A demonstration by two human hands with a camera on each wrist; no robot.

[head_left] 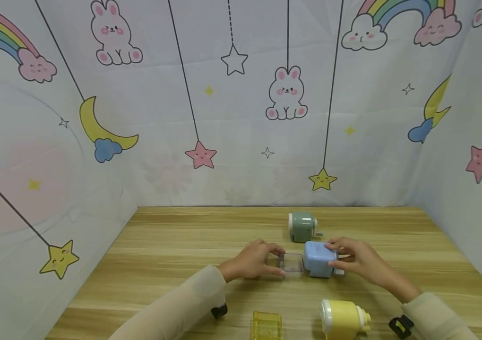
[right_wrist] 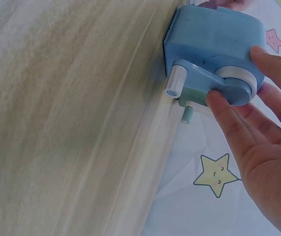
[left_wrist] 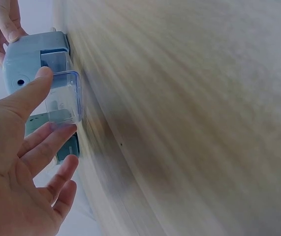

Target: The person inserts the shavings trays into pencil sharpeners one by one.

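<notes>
A blue crank pencil sharpener point(head_left: 319, 259) stands on the wooden table, its crank point(right_wrist: 199, 73) on the right side. My right hand point(head_left: 362, 262) grips it by the crank end, fingers at the body and the crank hub. The left hand point(head_left: 258, 259) pinches a clear shavings drawer point(head_left: 294, 262) between thumb and fingertips. In the left wrist view this drawer point(left_wrist: 64, 96) reaches part way into the slot below the pencil hole point(left_wrist: 20, 82). The last two fingers of that hand are loosely bent, off the drawer.
A green sharpener point(head_left: 302, 226) stands behind the blue one. Nearer the front are a yellow sharpener point(head_left: 343, 318) and a transparent yellow drawer point(head_left: 267, 326). A patterned cloth point(head_left: 241, 179) hangs around the table's back and sides.
</notes>
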